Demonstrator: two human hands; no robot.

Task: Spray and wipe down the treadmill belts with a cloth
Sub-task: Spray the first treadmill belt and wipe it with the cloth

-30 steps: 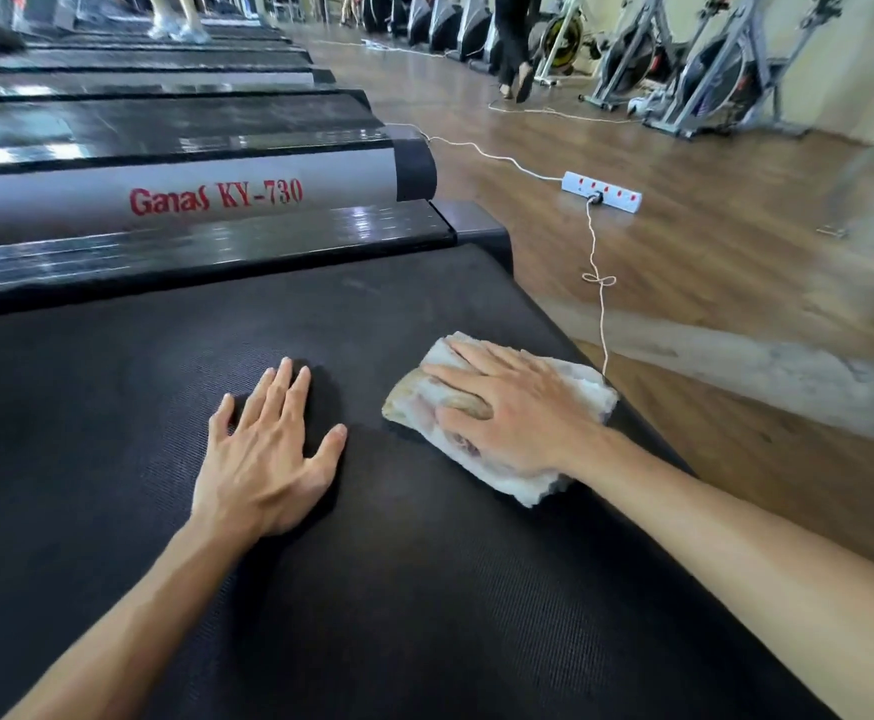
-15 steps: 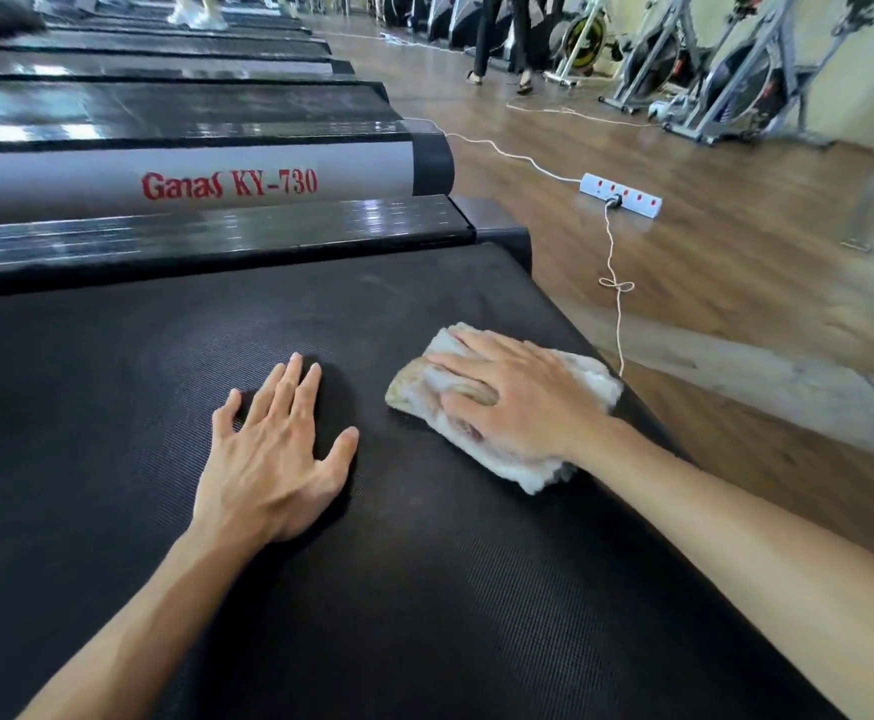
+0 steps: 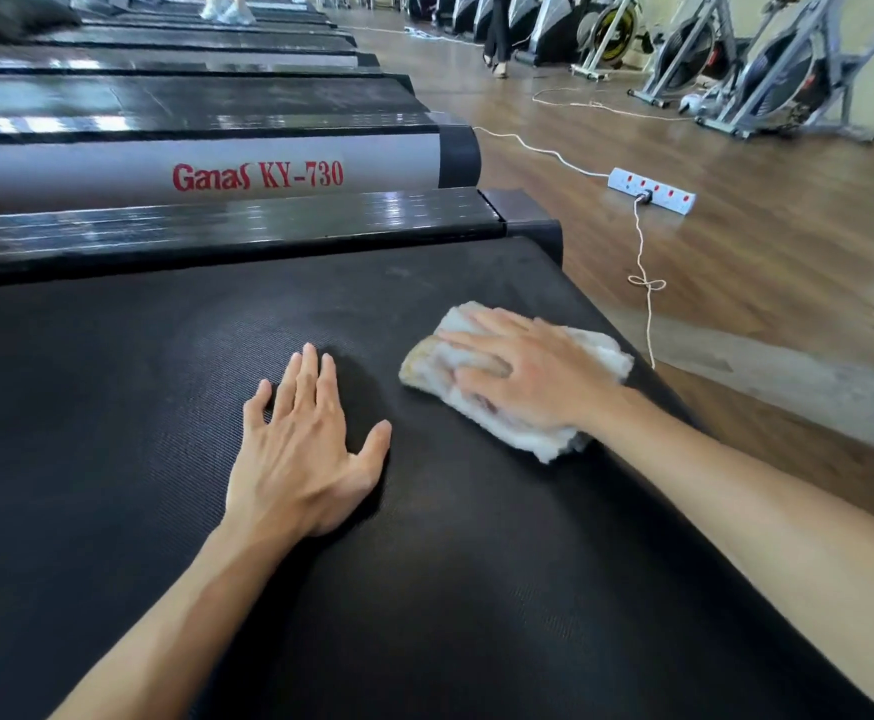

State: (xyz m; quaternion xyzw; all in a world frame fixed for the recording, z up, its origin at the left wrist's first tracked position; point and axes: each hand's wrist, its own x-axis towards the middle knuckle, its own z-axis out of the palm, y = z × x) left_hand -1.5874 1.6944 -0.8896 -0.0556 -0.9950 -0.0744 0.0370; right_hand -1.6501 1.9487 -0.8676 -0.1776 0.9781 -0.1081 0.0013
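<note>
Two flat hands: left hand (image 3: 302, 449) on belt (image 3: 113, 407), right hand (image 3: 528, 379) half-hiding cloth (image 3: 502, 423).

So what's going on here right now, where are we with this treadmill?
A person is wiping a treadmill belt by hand. The right hand presses flat on a folded white cloth near the belt's right edge, at its rear end. The left hand rests open on the belt beside it, fingers spread, apparently for support. No spray bottle is in view. On the wooden floor to the right lies a white power strip with a cord plugged in.
</note>
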